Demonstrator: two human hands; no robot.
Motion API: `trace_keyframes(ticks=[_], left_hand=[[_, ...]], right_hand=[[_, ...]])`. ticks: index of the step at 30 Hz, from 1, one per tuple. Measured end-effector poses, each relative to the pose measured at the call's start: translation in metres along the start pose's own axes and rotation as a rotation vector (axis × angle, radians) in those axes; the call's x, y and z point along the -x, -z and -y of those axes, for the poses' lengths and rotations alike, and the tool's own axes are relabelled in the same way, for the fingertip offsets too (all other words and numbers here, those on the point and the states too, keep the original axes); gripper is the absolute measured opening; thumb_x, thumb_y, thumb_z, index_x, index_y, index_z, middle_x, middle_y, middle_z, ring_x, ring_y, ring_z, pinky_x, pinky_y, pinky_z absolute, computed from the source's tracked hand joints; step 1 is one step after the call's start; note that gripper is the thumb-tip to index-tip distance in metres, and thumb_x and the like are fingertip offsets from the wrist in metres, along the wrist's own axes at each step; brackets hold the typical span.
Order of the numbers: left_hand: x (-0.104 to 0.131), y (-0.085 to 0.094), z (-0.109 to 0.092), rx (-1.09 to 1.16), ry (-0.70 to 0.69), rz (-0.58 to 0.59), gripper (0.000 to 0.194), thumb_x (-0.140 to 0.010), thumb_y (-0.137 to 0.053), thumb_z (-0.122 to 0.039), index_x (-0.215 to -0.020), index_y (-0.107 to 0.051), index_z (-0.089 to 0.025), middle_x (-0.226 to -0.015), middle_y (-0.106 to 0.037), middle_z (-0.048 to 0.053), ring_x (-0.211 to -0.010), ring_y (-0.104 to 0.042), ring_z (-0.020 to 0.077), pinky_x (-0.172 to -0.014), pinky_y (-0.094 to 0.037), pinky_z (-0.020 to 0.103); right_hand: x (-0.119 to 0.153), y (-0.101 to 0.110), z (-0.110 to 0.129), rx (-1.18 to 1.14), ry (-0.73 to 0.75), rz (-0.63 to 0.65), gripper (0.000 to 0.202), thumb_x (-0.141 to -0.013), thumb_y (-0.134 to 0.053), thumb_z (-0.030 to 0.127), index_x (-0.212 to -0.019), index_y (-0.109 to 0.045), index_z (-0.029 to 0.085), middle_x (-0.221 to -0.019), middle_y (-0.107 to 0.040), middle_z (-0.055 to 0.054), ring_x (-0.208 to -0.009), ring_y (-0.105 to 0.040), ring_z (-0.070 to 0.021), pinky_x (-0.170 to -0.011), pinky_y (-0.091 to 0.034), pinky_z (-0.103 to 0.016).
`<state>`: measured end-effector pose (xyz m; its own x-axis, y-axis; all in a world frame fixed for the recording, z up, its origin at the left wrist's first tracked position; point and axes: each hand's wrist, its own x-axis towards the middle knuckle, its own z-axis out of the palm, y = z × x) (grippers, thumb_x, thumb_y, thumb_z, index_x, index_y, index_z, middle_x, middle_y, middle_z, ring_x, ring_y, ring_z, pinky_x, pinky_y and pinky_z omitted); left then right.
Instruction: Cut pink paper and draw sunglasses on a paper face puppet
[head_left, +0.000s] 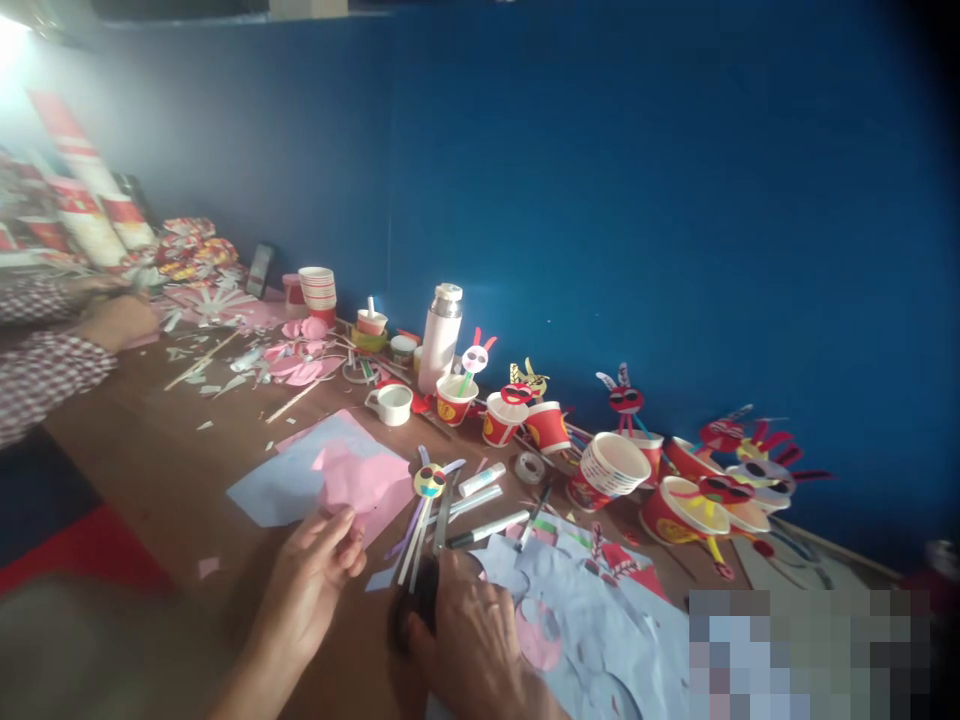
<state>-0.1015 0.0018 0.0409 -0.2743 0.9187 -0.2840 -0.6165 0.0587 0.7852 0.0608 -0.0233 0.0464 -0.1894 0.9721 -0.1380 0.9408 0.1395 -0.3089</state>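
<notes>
My left hand (315,570) pinches a cut piece of pink paper (356,485) between thumb and fingers, above more sheets on the table. In my right hand (476,620) are scissors (442,520), their dark handles inside my fingers and the blades pointing away from me. Just beyond the blades lies a yellow paper face (430,481) with straw-like strips. Under and beside my right hand spreads a light blue sheet (592,610) with cut outlines, and a pink paper circle (538,635) rests on it.
A glue stick (482,480), a marker (489,528) and a tape roll (529,467) lie nearby. Behind stand a white mug (391,405), a thermos (440,340) and stacked paper cups (611,468). At left, another person's hands (120,320) work near paper scraps. A blue wall (637,200) backs the table.
</notes>
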Motion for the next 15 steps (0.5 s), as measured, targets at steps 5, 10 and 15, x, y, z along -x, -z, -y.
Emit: trace_keyframes(ticks=[5,10,15], left_hand=[[-0.002,-0.007,0.001,-0.042,-0.029,0.072,0.03,-0.063,-0.083,-0.028,-0.07,-0.056,-0.017,-0.058,-0.047,-0.008,-0.049,-0.043,0.0062,-0.047,-0.038,0.019],[-0.007,-0.027,-0.001,-0.142,-0.042,0.166,0.026,-0.068,-0.079,-0.027,-0.067,-0.055,-0.016,-0.056,-0.045,-0.007,-0.049,-0.041,0.0064,-0.047,-0.036,0.019],[-0.018,-0.052,-0.004,-0.234,-0.064,0.245,0.027,-0.071,-0.075,-0.031,-0.063,-0.055,-0.015,-0.051,-0.048,-0.006,-0.049,-0.042,0.0073,-0.049,-0.035,0.02]], right_hand=[[0.001,0.004,-0.002,0.101,0.004,-0.037,0.033,-0.082,-0.057,0.024,-0.11,-0.062,0.009,-0.101,-0.07,-0.018,-0.094,-0.067,-0.0345,-0.081,-0.05,-0.047],[-0.005,0.004,-0.005,0.129,-0.028,-0.076,0.025,-0.081,-0.049,0.012,-0.098,-0.068,0.01,-0.089,-0.072,-0.016,-0.085,-0.069,-0.0329,-0.075,-0.051,-0.044],[-0.008,0.017,-0.03,0.098,-0.048,-0.095,0.022,-0.078,-0.052,0.015,-0.092,-0.069,0.015,-0.081,-0.075,-0.012,-0.082,-0.071,-0.0306,-0.073,-0.051,-0.038]])
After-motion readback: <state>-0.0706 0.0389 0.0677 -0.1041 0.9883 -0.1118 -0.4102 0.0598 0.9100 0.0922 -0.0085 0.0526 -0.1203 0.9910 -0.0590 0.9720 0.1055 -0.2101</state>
